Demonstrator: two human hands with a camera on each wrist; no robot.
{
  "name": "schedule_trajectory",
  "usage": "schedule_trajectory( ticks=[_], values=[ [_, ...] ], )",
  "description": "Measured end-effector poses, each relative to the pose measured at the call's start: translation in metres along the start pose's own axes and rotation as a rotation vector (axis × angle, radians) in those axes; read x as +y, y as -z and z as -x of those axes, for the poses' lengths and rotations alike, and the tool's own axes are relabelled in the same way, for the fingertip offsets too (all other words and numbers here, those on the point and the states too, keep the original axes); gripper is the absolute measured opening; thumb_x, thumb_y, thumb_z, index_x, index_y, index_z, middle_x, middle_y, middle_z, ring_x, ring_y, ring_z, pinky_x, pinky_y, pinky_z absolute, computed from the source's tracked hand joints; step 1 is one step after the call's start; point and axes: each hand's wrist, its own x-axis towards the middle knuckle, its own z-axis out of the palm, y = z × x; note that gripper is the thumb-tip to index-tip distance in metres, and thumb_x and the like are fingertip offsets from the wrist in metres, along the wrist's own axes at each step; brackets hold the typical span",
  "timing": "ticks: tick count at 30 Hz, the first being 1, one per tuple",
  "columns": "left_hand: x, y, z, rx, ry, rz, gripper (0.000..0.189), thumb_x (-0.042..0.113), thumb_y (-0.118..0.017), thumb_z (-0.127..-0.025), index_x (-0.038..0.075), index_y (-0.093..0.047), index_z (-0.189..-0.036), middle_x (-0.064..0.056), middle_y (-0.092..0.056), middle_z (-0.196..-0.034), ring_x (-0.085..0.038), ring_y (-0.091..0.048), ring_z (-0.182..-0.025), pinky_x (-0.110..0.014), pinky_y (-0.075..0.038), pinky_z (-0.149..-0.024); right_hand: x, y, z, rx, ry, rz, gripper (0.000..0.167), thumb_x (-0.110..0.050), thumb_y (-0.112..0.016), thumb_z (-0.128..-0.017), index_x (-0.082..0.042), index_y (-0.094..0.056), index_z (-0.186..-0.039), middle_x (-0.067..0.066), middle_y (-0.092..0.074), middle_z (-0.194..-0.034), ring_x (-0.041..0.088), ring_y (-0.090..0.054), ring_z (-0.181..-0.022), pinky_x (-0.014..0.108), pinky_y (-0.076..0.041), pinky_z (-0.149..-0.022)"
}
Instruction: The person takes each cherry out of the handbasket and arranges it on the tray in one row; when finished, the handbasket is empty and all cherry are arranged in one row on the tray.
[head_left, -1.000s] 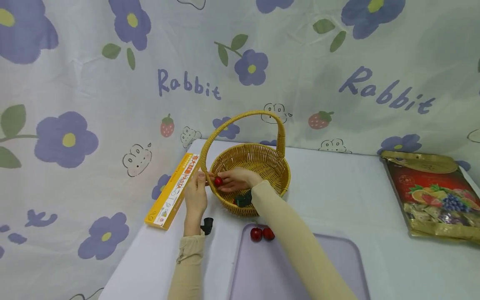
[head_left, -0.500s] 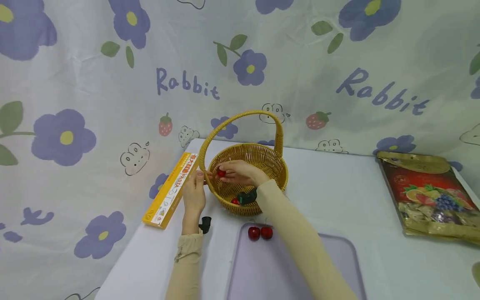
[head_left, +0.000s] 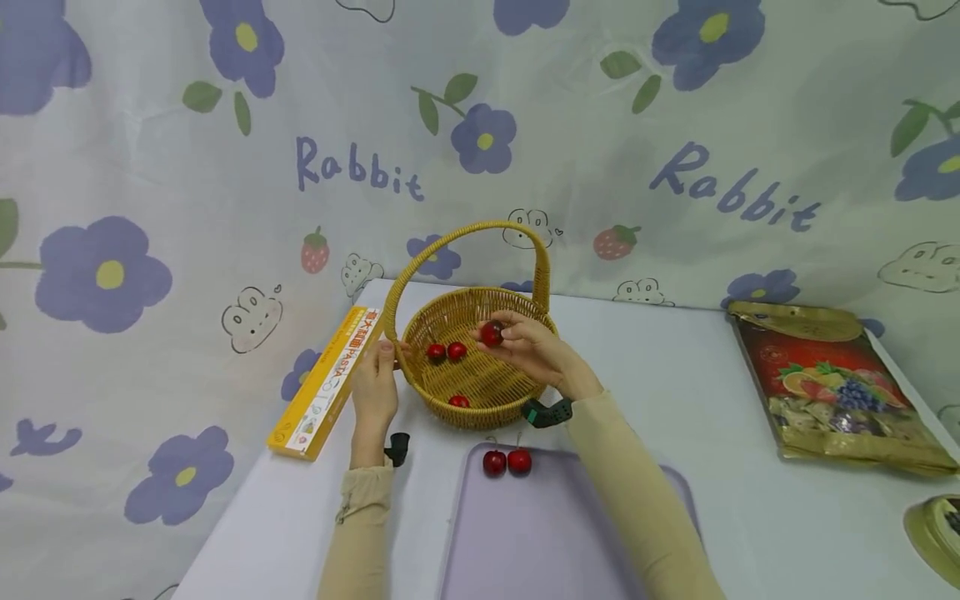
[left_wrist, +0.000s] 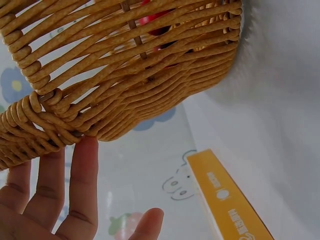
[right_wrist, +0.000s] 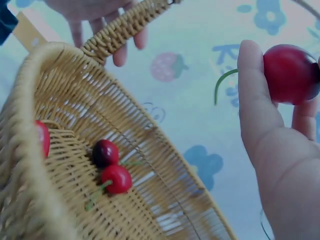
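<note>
In the head view, the right hand [head_left: 536, 354] pinches one red cherry [head_left: 492, 334] over the wicker basket [head_left: 491, 385]; the left hand [head_left: 374, 390] is beside its handle [head_left: 480, 226]. In the left wrist view, straight fingers [left_wrist: 84, 185] touch the handle's foot, the thumb [left_wrist: 149, 225] apart. In the right wrist view, three cherries [right_wrist: 116, 179] lie inside the basket.

Head view above, wrist close-ups, shared basket [head_left: 474, 417]
</note>
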Motion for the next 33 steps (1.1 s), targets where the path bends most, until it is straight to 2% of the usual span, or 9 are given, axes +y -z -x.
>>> schedule_trajectory(
  ticks=[2, 4, 9, 14, 18, 21, 27, 33],
  values=[
    [-0.001, 0.0, 0.001, -0.006, 0.004, 0.0, 0.064, 0.055, -0.025, -0.102, 0.004, -0.064, -0.11, -0.019, -0.07, -0.105, -0.037, -0.067, -0.098, -0.05, -0.046, -0.09, 0.0, 0.006, 0.012, -0.015, 0.028, 0.007, 0.032, 0.01, -0.03, -0.092, -0.009, -0.054, -0.102, 0.012, -0.056, -0.121, 0.025, -0.06, -0.116, 0.03, -0.053, -0.095],
    [-0.002, 0.0, 0.001, -0.006, 0.004, 0.004, 0.064, 0.054, -0.025, -0.103, 0.004, -0.064, -0.109, -0.02, -0.071, -0.105, -0.038, -0.067, -0.099, -0.05, -0.046, -0.09, 0.001, 0.012, 0.023, -0.03, 0.058, 0.052, 0.034, 0.011, -0.031, -0.09, -0.012, -0.056, -0.098, 0.008, -0.061, -0.115, 0.021, -0.062, -0.114, 0.031, -0.051, -0.097],
    [-0.001, 0.003, -0.001, 0.002, 0.001, 0.007, 0.062, 0.053, -0.026, -0.103, 0.004, -0.065, -0.108, -0.019, -0.071, -0.105, -0.038, -0.067, -0.099, -0.05, -0.045, -0.091, 0.01, 0.025, 0.051, -0.045, 0.114, 0.303, 0.036, 0.013, -0.039, -0.086, -0.017, -0.055, -0.098, 0.002, -0.061, -0.114, 0.017, -0.06, -0.118, 0.03, -0.05, -0.098],
    [0.0, 0.006, -0.003, 0.003, 0.008, -0.006, 0.064, 0.055, -0.025, -0.102, 0.006, -0.065, -0.109, -0.019, -0.071, -0.107, -0.038, -0.066, -0.1, -0.051, -0.044, -0.093, 0.024, 0.028, 0.077, 0.014, 0.061, 0.521, 0.03, 0.011, -0.054, -0.085, -0.013, -0.057, -0.103, 0.001, -0.059, -0.114, 0.009, -0.061, -0.111, 0.024, -0.052, -0.092],
    [-0.002, 0.005, -0.002, -0.002, 0.02, -0.01, 0.066, 0.055, -0.024, -0.102, 0.004, -0.066, -0.11, -0.02, -0.07, -0.108, -0.039, -0.066, -0.099, -0.052, -0.043, -0.093, 0.033, 0.025, 0.095, 0.063, 0.005, 0.702, 0.029, 0.004, -0.064, -0.084, -0.001, -0.057, -0.112, 0.014, -0.058, -0.119, 0.012, -0.058, -0.109, 0.023, -0.05, -0.089],
    [-0.003, 0.003, 0.0, -0.007, 0.03, -0.005, 0.066, 0.055, -0.024, -0.102, 0.004, -0.066, -0.109, -0.02, -0.07, -0.108, -0.038, -0.066, -0.099, -0.051, -0.043, -0.092, 0.038, 0.024, 0.105, 0.079, -0.014, 0.823, 0.034, 0.0, -0.068, -0.083, 0.002, -0.056, -0.115, 0.019, -0.057, -0.121, 0.017, -0.057, -0.108, 0.024, -0.049, -0.089],
    [-0.003, 0.0, 0.001, 0.008, 0.007, -0.002, 0.064, 0.053, -0.024, -0.104, 0.003, -0.065, -0.109, -0.02, -0.07, -0.106, -0.039, -0.066, -0.098, -0.05, -0.044, -0.091, 0.053, 0.024, 0.116, 0.082, -0.018, 0.97, 0.031, 0.005, -0.069, -0.082, 0.0, -0.058, -0.111, 0.019, -0.061, -0.114, 0.019, -0.057, -0.104, 0.026, -0.053, -0.087],
    [0.0, -0.003, 0.0, -0.002, 0.0, 0.007, 0.064, 0.053, -0.024, -0.104, 0.003, -0.064, -0.11, -0.021, -0.07, -0.107, -0.04, -0.066, -0.099, -0.05, -0.044, -0.091, 0.069, 0.02, 0.121, 0.11, 0.002, 1.194, 0.037, 0.004, -0.072, -0.078, -0.004, -0.06, -0.113, 0.009, -0.066, -0.113, 0.02, -0.061, -0.106, 0.028, -0.052, -0.088]
  ],
)
